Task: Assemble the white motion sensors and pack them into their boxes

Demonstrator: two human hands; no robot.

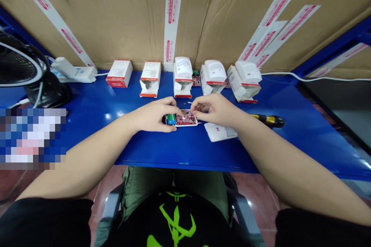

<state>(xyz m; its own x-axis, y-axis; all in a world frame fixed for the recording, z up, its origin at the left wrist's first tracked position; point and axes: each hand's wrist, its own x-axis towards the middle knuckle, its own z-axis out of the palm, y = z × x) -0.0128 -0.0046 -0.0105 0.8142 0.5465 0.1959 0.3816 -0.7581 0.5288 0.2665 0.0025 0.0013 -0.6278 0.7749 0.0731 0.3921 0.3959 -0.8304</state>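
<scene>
One opened device is laid on the surface, long axis left to right. Its left end is clasped by the left hand, its right edge pinched by the right hand — both equally near.

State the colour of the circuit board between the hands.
Red; the circuit board shows best in the head view.

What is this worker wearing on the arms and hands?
Both are bare: the left hand and right hand carry no gloves, and no watch or ring shows. A black left sleeve and right sleeve end above the elbows.
</scene>
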